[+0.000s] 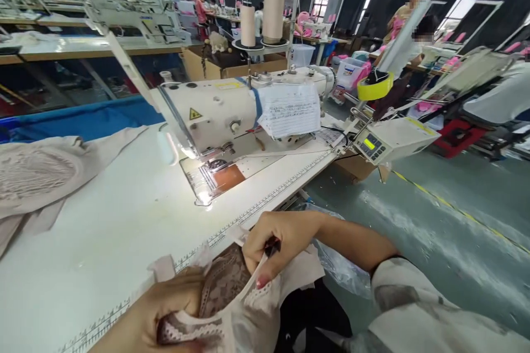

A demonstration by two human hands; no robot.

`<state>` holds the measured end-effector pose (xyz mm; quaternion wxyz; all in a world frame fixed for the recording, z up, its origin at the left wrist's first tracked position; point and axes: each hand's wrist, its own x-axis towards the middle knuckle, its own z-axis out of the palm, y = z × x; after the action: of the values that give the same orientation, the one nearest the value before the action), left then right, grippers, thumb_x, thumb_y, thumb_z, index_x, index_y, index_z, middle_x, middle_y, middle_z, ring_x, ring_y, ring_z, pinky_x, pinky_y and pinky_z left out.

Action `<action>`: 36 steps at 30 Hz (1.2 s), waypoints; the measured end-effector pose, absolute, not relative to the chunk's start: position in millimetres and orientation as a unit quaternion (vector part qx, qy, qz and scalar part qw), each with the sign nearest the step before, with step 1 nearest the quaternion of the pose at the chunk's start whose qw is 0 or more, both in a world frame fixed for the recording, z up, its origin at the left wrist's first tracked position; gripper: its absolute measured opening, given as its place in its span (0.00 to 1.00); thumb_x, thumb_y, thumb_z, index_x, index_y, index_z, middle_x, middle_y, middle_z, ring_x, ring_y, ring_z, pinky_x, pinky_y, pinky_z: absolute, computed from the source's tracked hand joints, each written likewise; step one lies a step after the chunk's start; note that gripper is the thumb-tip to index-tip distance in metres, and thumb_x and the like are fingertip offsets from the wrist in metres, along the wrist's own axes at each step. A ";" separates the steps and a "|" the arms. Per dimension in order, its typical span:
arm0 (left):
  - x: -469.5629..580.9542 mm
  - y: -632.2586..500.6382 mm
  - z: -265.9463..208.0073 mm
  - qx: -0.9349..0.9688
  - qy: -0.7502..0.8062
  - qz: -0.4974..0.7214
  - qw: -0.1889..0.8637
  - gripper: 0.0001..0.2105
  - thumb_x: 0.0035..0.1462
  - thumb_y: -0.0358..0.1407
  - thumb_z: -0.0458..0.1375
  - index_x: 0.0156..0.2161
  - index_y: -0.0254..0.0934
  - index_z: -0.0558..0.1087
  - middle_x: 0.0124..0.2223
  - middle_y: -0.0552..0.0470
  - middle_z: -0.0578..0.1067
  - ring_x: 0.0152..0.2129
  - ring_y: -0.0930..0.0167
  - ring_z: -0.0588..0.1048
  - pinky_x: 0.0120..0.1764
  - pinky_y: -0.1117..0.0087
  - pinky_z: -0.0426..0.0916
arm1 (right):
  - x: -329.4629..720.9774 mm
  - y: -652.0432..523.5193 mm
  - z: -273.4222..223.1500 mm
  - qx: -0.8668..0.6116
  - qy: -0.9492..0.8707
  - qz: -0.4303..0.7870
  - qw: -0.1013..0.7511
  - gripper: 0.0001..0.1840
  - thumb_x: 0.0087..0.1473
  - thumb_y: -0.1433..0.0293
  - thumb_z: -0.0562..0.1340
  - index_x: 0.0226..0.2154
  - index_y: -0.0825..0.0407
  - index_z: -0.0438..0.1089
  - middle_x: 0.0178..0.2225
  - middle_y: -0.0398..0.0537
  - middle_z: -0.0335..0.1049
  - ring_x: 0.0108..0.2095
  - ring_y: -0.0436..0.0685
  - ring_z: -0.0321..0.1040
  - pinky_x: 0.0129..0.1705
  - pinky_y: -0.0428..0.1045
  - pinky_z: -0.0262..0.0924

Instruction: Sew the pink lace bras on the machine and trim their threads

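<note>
by the table (103, 231), left hand (168, 300) and right hand (281, 240) clutch a beige garment (254, 317) (lace-trimmed).

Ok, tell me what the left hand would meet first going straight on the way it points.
Beyond the lace-trimmed garment it holds, the left hand would probably meet the right hand first, gripping the same garment farther along that line; how far apart they are in depth is unclear.

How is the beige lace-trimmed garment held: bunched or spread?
Partly spread: the garment spans between the left hand and right hand.
</note>
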<state>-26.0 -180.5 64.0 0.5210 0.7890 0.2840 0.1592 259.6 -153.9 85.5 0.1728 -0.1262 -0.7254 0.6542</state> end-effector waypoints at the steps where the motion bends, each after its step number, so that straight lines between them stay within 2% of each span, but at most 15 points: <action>1: -25.2 -181.0 67.8 0.770 0.293 0.159 0.544 0.19 0.52 0.41 0.65 0.22 0.39 0.59 0.24 0.56 0.65 0.22 0.71 0.64 0.25 0.72 0.59 | 260.1 -154.4 86.1 -0.128 -0.724 0.654 0.178 0.27 0.48 0.54 0.73 0.20 0.53 0.61 0.27 0.43 0.68 0.29 0.48 0.63 0.34 0.45 0.56; 3: -23.6 -182.5 72.9 0.726 0.300 0.181 0.592 0.19 0.60 0.43 0.60 0.22 0.38 0.60 0.24 0.55 0.62 0.22 0.72 0.62 0.25 0.72 0.57 | 262.4 -155.5 87.7 -0.136 -0.721 0.652 0.191 0.26 0.51 0.53 0.71 0.20 0.53 0.62 0.26 0.43 0.68 0.28 0.48 0.63 0.33 0.45 0.56; 5: -20.5 -184.3 74.0 0.679 0.307 0.226 0.628 0.20 0.63 0.44 0.58 0.22 0.37 0.63 0.27 0.53 0.65 0.25 0.71 0.64 0.28 0.71 0.59 | 265.5 -156.0 87.9 -0.154 -0.709 0.654 0.211 0.25 0.54 0.53 0.69 0.20 0.53 0.63 0.25 0.43 0.66 0.27 0.48 0.62 0.32 0.46 0.56; 7: -15.7 -185.7 69.7 0.604 0.328 0.289 0.666 0.21 0.59 0.46 0.64 0.22 0.36 0.65 0.31 0.50 0.68 0.29 0.70 0.67 0.32 0.70 0.61 | 268.1 -155.2 84.5 -0.175 -0.684 0.668 0.235 0.26 0.56 0.55 0.68 0.18 0.52 0.61 0.24 0.43 0.64 0.27 0.49 0.61 0.31 0.47 0.56; 9: -10.7 -187.0 60.5 0.486 0.333 0.394 0.706 0.27 0.50 0.46 0.70 0.18 0.36 0.58 0.24 0.56 0.61 0.24 0.72 0.64 0.31 0.71 0.62 | 268.5 -154.1 76.6 -0.199 -0.640 0.694 0.262 0.29 0.53 0.58 0.70 0.15 0.52 0.56 0.22 0.41 0.62 0.24 0.48 0.58 0.28 0.46 0.52; 11: -6.6 -189.1 49.7 0.403 0.324 0.442 0.733 0.30 0.44 0.46 0.73 0.17 0.37 0.54 0.21 0.59 0.55 0.20 0.75 0.59 0.29 0.71 0.62 | 266.0 -154.3 65.8 -0.222 -0.583 0.727 0.289 0.31 0.50 0.59 0.73 0.13 0.51 0.53 0.18 0.39 0.58 0.21 0.46 0.53 0.23 0.45 0.46; 14: -3.0 -194.2 37.5 0.350 0.311 0.450 0.761 0.33 0.41 0.46 0.74 0.17 0.37 0.51 0.18 0.61 0.53 0.16 0.79 0.55 0.22 0.75 0.56 | 259.3 -156.2 49.9 -0.243 -0.507 0.761 0.325 0.32 0.46 0.57 0.74 0.13 0.50 0.53 0.14 0.36 0.52 0.17 0.45 0.46 0.20 0.45 0.40; 17: -1.6 -198.9 31.5 0.321 0.312 0.465 0.764 0.33 0.40 0.45 0.74 0.19 0.38 0.49 0.17 0.62 0.50 0.13 0.82 0.49 0.16 0.79 0.48 | 253.4 -155.8 39.4 -0.216 -0.483 0.777 0.342 0.33 0.44 0.54 0.74 0.13 0.50 0.53 0.13 0.34 0.51 0.15 0.44 0.45 0.19 0.45 0.40; 23: -0.5 -200.5 27.9 0.290 0.299 0.476 0.774 0.32 0.42 0.44 0.74 0.20 0.38 0.50 0.16 0.62 0.52 0.12 0.82 0.49 0.15 0.81 0.49 | 252.8 -151.8 32.0 -0.199 -0.489 0.790 0.313 0.33 0.46 0.54 0.74 0.14 0.50 0.52 0.13 0.34 0.50 0.15 0.44 0.43 0.19 0.45 0.42; 29: -1.1 -198.6 26.9 0.303 0.270 0.482 0.776 0.30 0.45 0.42 0.74 0.20 0.38 0.52 0.15 0.63 0.52 0.11 0.82 0.49 0.14 0.81 0.50 | 257.3 -151.5 28.0 -0.153 -0.507 0.783 0.327 0.28 0.52 0.59 0.72 0.16 0.52 0.57 0.15 0.34 0.51 0.16 0.43 0.44 0.19 0.44 0.40; 36: 0.6 -199.9 28.3 0.301 0.255 0.486 0.780 0.30 0.47 0.40 0.73 0.20 0.38 0.51 0.15 0.62 0.52 0.11 0.82 0.49 0.15 0.81 0.48 | 256.9 -154.1 26.4 -0.169 -0.500 0.781 0.336 0.29 0.50 0.60 0.73 0.15 0.52 0.57 0.15 0.34 0.52 0.16 0.43 0.44 0.20 0.45 0.40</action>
<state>0.6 -199.9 28.3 0.7803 0.3005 0.2550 0.4856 256.9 -154.1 26.4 0.3356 -0.1692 -0.4995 0.7805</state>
